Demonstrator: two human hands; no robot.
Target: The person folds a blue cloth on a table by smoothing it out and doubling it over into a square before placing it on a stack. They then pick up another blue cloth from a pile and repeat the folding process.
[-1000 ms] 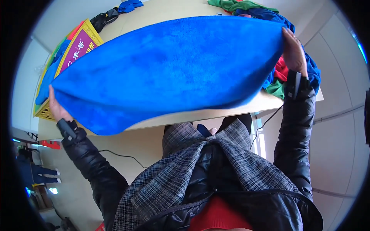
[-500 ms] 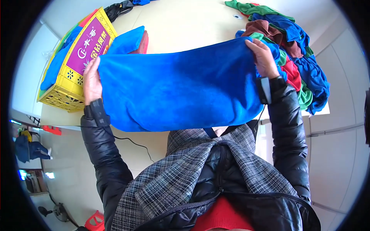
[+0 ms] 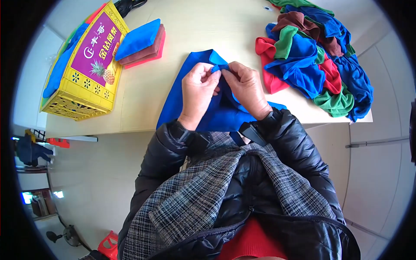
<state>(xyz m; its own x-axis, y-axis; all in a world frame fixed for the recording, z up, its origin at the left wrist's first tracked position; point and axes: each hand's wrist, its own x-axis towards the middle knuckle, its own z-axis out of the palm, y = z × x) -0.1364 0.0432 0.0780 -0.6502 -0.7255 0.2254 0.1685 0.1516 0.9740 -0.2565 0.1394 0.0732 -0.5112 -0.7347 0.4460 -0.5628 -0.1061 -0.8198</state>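
Observation:
A blue cloth [image 3: 175, 97] hangs gathered between my hands at the near edge of the table, its lower part drooping toward my lap. My left hand [image 3: 199, 93] pinches its upper edge between thumb and fingers. Close beside it, almost touching, my right hand [image 3: 247, 86] grips the same edge with thumb and forefinger. Part of the cloth behind both hands is hidden. To the left lies a neat stack of folded cloths, with a blue one [image 3: 141, 41] on top, a brown one [image 3: 149, 54] under it and a red one [image 3: 151, 60] at the bottom.
A yellow plastic crate [image 3: 93, 97] holding coloured cloths stands at the table's left. Heaped at the right is a loose pile of blue, red, green and brown cloths [image 3: 299, 73]. The pale table [image 3: 143, 86] ends just in front of me. A red stool [image 3: 108, 246] stands low on the left.
The blue cloth was stretched wide between my hands. Both hands have come together in the middle, bringing its edges together, and the cloth now hangs folded and narrower.

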